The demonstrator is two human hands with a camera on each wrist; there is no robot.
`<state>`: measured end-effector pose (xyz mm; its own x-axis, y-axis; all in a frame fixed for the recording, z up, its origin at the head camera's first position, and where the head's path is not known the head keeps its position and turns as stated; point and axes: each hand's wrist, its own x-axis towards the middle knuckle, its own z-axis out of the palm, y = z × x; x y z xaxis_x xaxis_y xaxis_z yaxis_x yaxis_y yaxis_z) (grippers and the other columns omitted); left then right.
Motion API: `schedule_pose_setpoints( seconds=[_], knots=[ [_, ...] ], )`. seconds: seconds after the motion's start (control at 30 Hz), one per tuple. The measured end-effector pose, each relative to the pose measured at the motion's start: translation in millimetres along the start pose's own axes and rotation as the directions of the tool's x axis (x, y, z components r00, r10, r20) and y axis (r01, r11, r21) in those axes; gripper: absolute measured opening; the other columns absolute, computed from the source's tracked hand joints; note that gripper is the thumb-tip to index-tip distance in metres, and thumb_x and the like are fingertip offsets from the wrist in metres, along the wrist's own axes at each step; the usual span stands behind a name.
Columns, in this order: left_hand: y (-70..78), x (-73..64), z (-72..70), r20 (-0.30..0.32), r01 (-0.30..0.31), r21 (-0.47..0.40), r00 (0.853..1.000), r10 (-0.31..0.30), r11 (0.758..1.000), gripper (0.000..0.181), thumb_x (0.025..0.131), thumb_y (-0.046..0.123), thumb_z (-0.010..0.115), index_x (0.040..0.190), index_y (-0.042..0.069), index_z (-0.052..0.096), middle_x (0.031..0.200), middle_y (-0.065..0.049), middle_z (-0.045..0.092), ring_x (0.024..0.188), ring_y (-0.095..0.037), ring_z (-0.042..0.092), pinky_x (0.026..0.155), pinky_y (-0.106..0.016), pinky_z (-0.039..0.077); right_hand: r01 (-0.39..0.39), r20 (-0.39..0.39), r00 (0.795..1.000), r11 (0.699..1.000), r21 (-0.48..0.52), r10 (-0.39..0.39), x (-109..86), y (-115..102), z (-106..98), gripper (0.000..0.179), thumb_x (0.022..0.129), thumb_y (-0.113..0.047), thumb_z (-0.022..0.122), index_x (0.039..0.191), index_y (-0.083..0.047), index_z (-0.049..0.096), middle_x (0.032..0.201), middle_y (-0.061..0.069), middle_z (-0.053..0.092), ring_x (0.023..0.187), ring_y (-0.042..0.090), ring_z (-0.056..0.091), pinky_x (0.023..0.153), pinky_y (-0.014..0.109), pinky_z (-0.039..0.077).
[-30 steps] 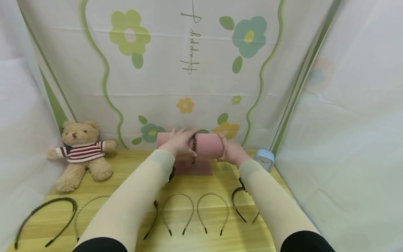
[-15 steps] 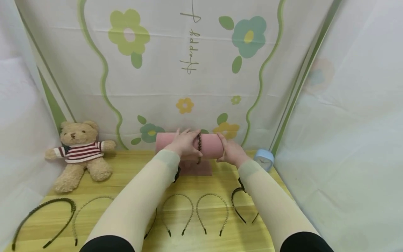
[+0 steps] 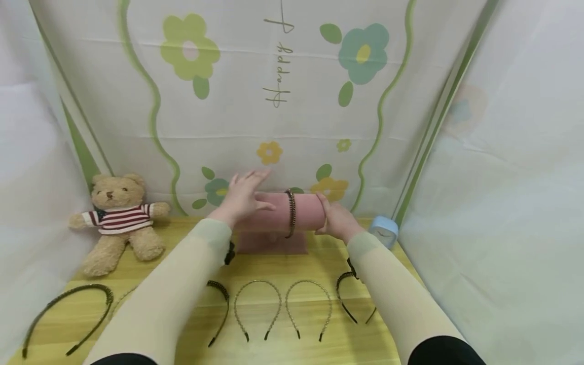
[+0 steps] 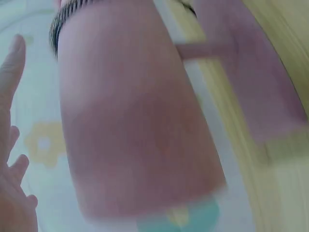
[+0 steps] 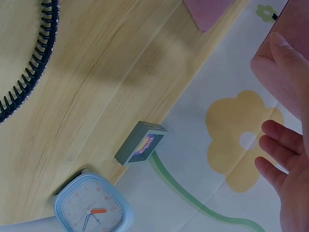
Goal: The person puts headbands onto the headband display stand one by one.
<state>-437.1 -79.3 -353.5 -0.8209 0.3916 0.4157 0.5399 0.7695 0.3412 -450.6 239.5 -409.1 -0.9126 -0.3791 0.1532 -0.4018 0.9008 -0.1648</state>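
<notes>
A pink headband stand (image 3: 305, 210), a horizontal cylinder on a post and flat base (image 3: 274, 243), stands at the back of the table. One dark beaded headband (image 3: 291, 215) hangs around the cylinder, right of its middle. My left hand (image 3: 242, 200) is at the cylinder's left part with fingers spread, apart from that headband. In the left wrist view the left hand (image 4: 17, 179) shows beside the blurred cylinder (image 4: 130, 121). My right hand (image 3: 338, 220) grips the cylinder's right end; the right wrist view shows a digit of this hand (image 5: 301, 179) lying against it.
Several headbands lie along the front, including a dark one (image 3: 109, 299) and two thin ones (image 3: 279, 304) (image 3: 329, 304). A teddy bear (image 3: 119, 220) sits at left. A blue clock (image 3: 384, 230) and small grey box (image 5: 141, 143) stand at right. Printed cloth walls enclose the table.
My left hand slid the headband rightward along the cylinder, then let go and drew back left with its fingers spreading. The right hand has kept its place on the end.
</notes>
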Motion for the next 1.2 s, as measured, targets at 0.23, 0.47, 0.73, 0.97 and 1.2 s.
schedule_pose_setpoints(
  seconds=[0.23,0.47,0.73,0.97,1.2],
  knots=[
    [-73.3,-65.7,-19.9,-0.023,0.069,0.015,0.997,-0.069,0.997,0.103,0.074,0.050,0.082,0.157,0.018,0.030,0.159,-0.006,0.029,0.145,-0.037,0.022,0.116,-0.059,0.003,-0.028,-0.004,1.000,0.999,0.039,0.028,-8.2,7.8,-0.7,0.131,0.066,-0.030,0.094,0.160,-0.020,0.003,0.131,0.022,0.056,0.117,0.039,0.055,0.100,0.054,0.045],
    [-139.3,-169.4,-35.2,-0.017,0.169,0.081,0.986,-0.169,0.982,0.097,0.079,0.049,0.079,0.153,0.005,0.033,0.155,-0.021,0.031,0.139,-0.050,0.024,0.114,-0.063,0.003,-0.028,-0.010,1.000,0.999,0.039,0.028,-10.9,18.5,1.6,0.131,0.066,-0.031,0.094,0.160,-0.020,0.004,0.130,0.022,0.057,0.116,0.038,0.056,0.101,0.054,0.044],
    [-195.3,-270.5,-43.3,-0.031,0.295,0.085,0.955,-0.294,0.952,0.097,0.081,0.044,0.079,0.151,-0.002,0.031,0.149,-0.033,0.032,0.132,-0.060,0.024,0.109,-0.070,0.006,-0.028,-0.010,1.000,0.999,0.037,0.028,-12.4,24.6,-1.5,0.130,0.067,-0.031,0.093,0.160,-0.019,0.004,0.126,0.023,0.059,0.112,0.039,0.058,0.098,0.055,0.046],
    [-236.2,-333.0,-52.5,0.073,0.415,0.107,0.903,-0.423,0.904,0.108,0.082,0.059,0.072,0.154,-0.004,0.020,0.139,-0.043,0.032,0.117,-0.067,0.034,0.093,-0.077,0.025,-0.021,-0.006,1.000,0.999,0.029,0.021,-11.2,25.7,-1.7,0.130,0.068,-0.031,0.093,0.160,-0.020,0.002,0.128,0.023,0.058,0.114,0.039,0.057,0.099,0.053,0.046],
    [-244.0,-356.2,-61.2,0.197,0.515,0.204,0.811,-0.551,0.832,0.112,0.087,0.067,0.060,0.131,-0.031,0.029,0.125,-0.052,0.033,0.110,-0.069,0.036,0.090,-0.076,0.030,-0.023,-0.010,1.000,0.999,0.028,0.023,-9.0,21.9,-1.5,0.131,0.067,-0.035,0.093,0.160,-0.022,0.001,0.129,0.023,0.057,0.116,0.038,0.056,0.100,0.053,0.045]
  ],
)
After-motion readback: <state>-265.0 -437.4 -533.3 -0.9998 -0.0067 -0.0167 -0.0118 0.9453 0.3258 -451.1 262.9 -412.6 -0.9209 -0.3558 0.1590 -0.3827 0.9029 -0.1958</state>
